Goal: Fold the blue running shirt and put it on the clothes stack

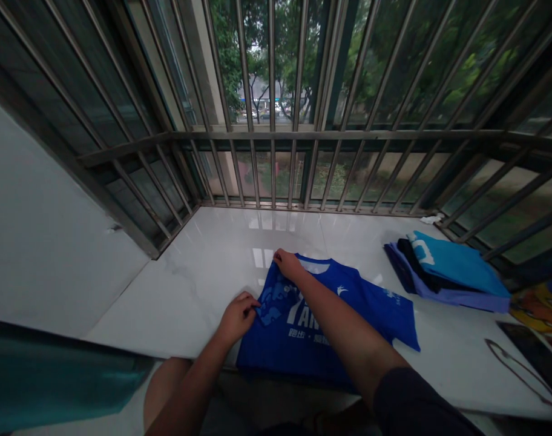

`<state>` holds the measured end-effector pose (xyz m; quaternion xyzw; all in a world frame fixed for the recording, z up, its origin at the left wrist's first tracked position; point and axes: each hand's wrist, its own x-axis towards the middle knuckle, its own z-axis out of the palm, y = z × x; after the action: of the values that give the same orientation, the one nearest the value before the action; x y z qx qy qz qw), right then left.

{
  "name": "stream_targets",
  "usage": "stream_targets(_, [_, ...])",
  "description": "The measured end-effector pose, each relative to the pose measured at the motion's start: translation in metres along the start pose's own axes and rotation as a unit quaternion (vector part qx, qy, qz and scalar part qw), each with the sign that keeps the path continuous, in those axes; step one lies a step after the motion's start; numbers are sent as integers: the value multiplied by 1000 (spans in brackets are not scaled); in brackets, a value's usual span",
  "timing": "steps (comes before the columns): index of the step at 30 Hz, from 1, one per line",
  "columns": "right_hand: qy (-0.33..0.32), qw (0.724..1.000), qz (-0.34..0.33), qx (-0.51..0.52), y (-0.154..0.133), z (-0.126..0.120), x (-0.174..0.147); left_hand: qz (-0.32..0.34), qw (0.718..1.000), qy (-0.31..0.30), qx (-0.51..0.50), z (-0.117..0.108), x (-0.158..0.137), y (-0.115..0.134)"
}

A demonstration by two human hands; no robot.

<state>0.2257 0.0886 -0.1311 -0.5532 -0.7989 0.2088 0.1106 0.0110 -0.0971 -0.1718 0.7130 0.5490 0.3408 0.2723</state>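
Head view: a royal-blue printed cotton T-shirt (348, 309) is lying flat on the white glossy marble bench (203, 272).
Left hand (237, 315): its grip is pinching the shirt's left edge.
Right hand (287, 264): fingers curled, gripping the collar corner.
Far right: a folded stack of blue clothes (448, 269) is resting, well apart.

Light: dim daylight through the barred window (276, 109)
Glare: pale reflections on the white ledge (258, 242)
Edges: bars bow outward, corners dark
Focus: slightly soft
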Motion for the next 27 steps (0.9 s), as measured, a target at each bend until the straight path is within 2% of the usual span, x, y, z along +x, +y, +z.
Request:
stream_targets(4, [21, 999, -28, -8, -5, 3, 1, 13, 1000, -5, 21, -4, 2, 9])
stream_targets(7, [51, 998, -42, -16, -7, -3, -17, 18, 999, -8, 39, -5, 2, 13])
stream_targets(9, [68, 996, -49, -22, -7, -6, -45, 5, 999, -4, 44, -6, 1, 11])
stream_targets(12, [84, 994, -56, -30, 2, -7, -104, -48, 998, 15, 39, -7, 1, 3])
stream_targets(14, [98, 993, -53, -33, 18, -7, -148, -67, 995, 42, 62, -6, 9, 0])
stream_targets(16, [117, 992, -29, -38, 42, -12, -186, -46, 992, 64, 102, -2, 25, 1])
stream_targets(18, [140, 988, 26, -56, 71, -24, -216, -4, 990, 56, 129, 10, 49, 8])
stream_targets(20, [176, 972, 122, -97, 102, -40, -240, 26, 990, 25, 136, 29, 77, 17])
stream_targets(21, [200, 954, 183, -125, 117, -48, -250, 35, 989, 9, 141, 39, 90, 22])
stream_targets(24, [246, 876, 367, -192, 154, -69, -272, 30, 985, -24, 168, 68, 117, 32])
stream_targets(25, [239, 860, 407, -195, 164, -73, -277, 21, 984, -29, 176, 73, 121, 32])
stream_targets(27, [203, 853, 446, -178, 178, -78, -281, 0, 979, -34, 202, 79, 120, 28])
